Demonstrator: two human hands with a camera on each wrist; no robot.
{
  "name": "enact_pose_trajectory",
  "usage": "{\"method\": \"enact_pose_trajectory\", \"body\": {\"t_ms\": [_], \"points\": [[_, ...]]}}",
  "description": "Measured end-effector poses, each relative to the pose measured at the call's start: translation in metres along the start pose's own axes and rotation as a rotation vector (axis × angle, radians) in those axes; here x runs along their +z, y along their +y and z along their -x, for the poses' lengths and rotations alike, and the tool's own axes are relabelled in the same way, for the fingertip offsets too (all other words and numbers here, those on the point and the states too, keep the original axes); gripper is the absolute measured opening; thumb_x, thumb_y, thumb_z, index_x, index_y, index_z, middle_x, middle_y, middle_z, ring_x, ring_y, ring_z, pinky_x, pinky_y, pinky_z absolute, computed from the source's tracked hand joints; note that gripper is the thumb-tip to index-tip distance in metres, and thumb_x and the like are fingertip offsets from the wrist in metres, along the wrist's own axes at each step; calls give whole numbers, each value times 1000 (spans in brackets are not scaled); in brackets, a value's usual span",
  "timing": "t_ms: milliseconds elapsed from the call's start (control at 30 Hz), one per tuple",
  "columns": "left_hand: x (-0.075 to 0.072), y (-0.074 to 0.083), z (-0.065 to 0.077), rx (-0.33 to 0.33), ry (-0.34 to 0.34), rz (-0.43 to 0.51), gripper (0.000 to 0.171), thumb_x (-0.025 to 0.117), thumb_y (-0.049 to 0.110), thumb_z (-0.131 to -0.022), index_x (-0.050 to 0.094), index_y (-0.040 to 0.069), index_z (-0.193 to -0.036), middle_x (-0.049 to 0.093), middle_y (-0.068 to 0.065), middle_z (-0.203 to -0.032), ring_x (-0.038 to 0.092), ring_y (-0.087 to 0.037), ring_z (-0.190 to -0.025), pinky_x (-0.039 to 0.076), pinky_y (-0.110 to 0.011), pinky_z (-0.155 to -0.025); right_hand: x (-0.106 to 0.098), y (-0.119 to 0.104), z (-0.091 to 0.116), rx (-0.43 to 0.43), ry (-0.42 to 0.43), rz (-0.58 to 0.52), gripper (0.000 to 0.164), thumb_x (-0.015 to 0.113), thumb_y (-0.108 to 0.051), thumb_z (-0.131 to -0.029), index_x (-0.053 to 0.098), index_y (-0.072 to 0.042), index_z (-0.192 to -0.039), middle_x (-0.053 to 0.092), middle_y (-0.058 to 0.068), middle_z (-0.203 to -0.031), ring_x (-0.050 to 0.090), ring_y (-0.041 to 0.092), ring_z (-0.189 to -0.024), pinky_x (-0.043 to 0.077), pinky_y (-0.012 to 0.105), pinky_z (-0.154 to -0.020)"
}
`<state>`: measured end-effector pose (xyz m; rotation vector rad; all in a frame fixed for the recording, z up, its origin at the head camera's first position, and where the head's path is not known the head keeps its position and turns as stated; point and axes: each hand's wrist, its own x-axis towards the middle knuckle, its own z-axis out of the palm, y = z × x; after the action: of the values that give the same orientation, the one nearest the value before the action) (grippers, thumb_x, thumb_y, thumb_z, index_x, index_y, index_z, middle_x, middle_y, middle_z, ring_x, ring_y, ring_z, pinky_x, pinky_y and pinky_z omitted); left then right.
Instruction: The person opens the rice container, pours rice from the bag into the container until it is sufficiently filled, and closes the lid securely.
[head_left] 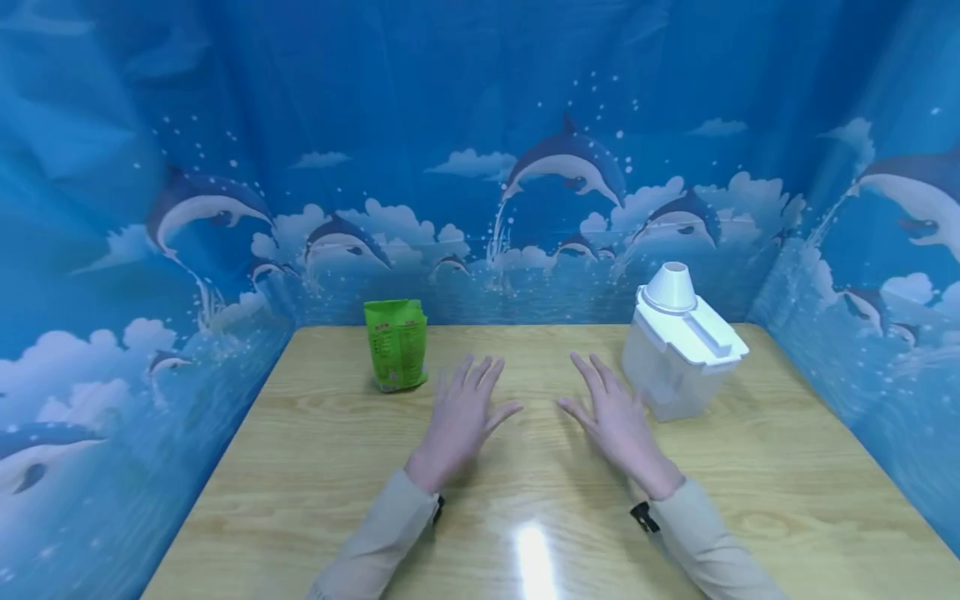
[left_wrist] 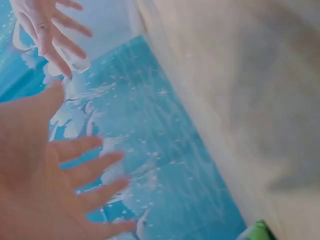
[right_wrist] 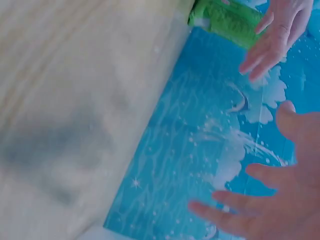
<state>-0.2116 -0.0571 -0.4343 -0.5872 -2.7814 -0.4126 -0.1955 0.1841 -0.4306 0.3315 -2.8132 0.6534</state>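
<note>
Right of the green bag (head_left: 398, 346), a gap is lying between left hand (head_left: 459, 417) and right hand (head_left: 618, 421); farther right of it, a lidded container (head_left: 678, 367) is blocking passage.

A pale wood-grain tabletop (head_left: 525, 467) fills the lower middle, carrying a bright white glare streak (head_left: 535, 558) near the bottom edge of the head view. A glossy blue dolphin-print backdrop (head_left: 450, 83) rises along its far, left and right sides, creased at the upper left. A large leaping dolphin (head_left: 573, 158) is printed on the back panel, among smaller dolphins, white clouds (head_left: 472, 162), water droplets and rippling sea.
</note>
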Motion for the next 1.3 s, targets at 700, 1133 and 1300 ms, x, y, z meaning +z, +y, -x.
{"method": "enact_pose_trajectory", "body": {"t_ms": [700, 1133, 1300], "points": [[-26, 79, -73, 111, 208, 147, 24, 56, 32, -105, 73, 21, -118, 75, 9, -98, 58, -2, -58, 36, -15, -40, -105, 60, -24, -123, 671, -120, 20, 67, -8, -98, 75, -4, -115, 75, 17, -107, 67, 35, -92, 48, 14, -79], [3, 124, -111, 54, 37, 238, 68, 40, 52, -107, 27, 12, -160, 35, -8, -162, 37, -25, -147, 35, -42, -119, -131, 159, -27, 153, 308, -102, 45, 38, -31, -111, 55, -7, -145, 54, 29, -141, 53, 53, -120, 43, 71, -91], [20, 139, -116, 50, -8, 209, 76, 34, 59, -105, 18, 12, -163, 22, -8, -168, 23, -26, -153, 23, -43, -124, -136, 174, -29, 88, 125, -138, 52, 36, -37, -111, 40, -11, -156, 37, 27, -157, 30, 56, -141, 23, 78, -107]]}}
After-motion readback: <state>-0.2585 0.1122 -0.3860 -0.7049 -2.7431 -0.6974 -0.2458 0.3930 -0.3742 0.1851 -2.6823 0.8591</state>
